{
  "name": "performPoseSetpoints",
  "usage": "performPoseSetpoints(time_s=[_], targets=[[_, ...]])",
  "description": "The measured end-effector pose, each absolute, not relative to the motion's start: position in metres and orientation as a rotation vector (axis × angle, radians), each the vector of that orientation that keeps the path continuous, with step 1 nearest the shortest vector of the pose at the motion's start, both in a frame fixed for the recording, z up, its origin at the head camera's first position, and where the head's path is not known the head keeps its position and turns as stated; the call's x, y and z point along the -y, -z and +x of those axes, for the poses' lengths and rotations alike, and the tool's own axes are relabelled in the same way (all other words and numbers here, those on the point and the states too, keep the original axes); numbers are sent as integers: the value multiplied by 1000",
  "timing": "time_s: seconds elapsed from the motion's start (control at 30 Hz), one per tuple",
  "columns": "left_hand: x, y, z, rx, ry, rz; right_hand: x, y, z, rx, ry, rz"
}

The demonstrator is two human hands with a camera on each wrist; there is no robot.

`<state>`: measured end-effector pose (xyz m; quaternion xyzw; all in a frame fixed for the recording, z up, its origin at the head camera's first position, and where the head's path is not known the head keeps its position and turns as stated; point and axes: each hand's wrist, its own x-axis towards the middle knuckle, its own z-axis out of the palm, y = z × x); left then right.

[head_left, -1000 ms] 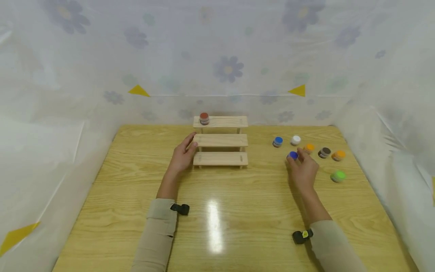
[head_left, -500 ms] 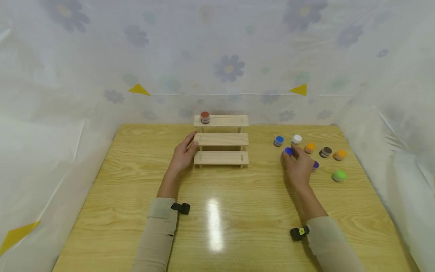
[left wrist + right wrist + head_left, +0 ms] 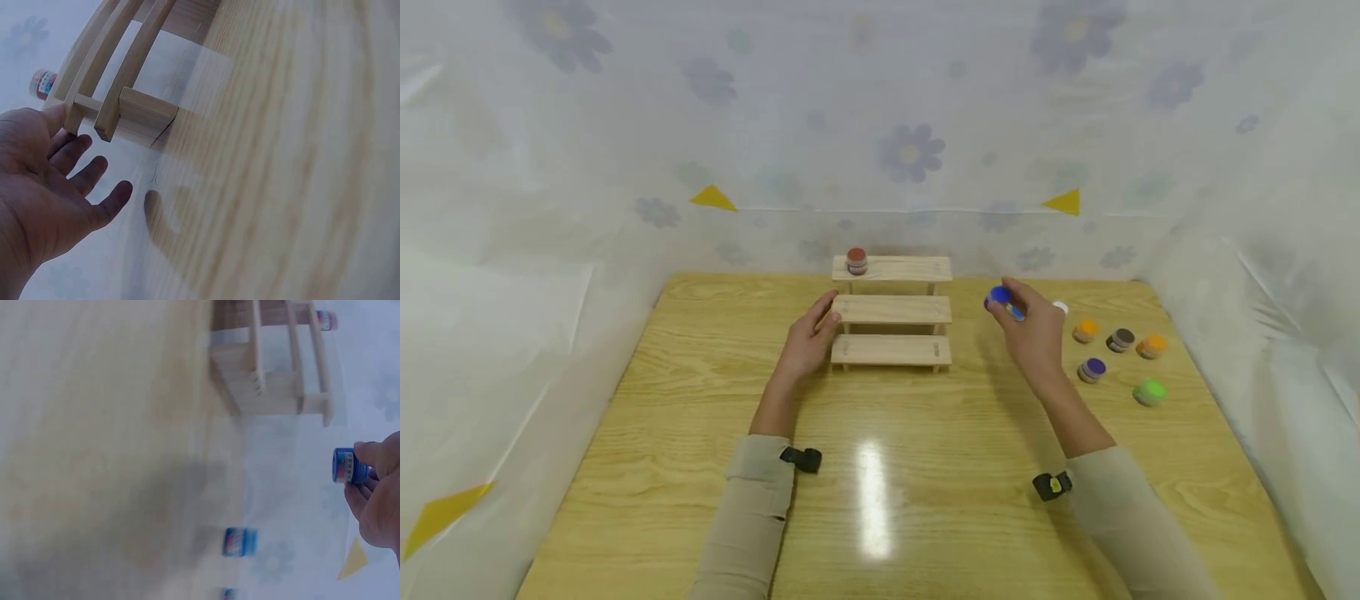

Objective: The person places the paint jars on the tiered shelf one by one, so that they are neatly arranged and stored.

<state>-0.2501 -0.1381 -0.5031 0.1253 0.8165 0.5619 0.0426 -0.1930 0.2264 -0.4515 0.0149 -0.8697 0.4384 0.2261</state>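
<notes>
A small three-tier wooden shelf (image 3: 891,309) stands at the back middle of the table. My left hand (image 3: 805,346) holds the left end of its middle tier between thumb and index finger; the other fingers hang free in the left wrist view. On the top tier, at the left, sits a paint jar with a red-brown lid (image 3: 856,261). My right hand (image 3: 1033,337) pinches a dark blue paint jar (image 3: 350,465) between thumb and fingers, raised above the table right of the shelf. Behind that hand, a lighter blue jar (image 3: 1017,312) is partly hidden.
At the right stand several more paint jars: a white one (image 3: 1060,309) partly covered by the hand, two orange (image 3: 1086,331), a black (image 3: 1121,339), a purple (image 3: 1092,370) and a green one (image 3: 1150,392). A flower-patterned sheet (image 3: 910,154) hangs behind the table.
The right hand has lifted the dark blue jar and carried it left and back toward the shelf, uncovering the purple jar. The left hand has stayed at the shelf.
</notes>
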Motion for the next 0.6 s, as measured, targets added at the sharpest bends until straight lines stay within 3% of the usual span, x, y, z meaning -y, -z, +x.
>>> performPoseSetpoints(time_s=[0.3,0.6], targets=[[134,505,-253,-2504,-1732,412,-187,416,-223,2410,-1247,230],[128,508,-251,-2499,-1746,392,-144,417,-253,2364,-1371,166]])
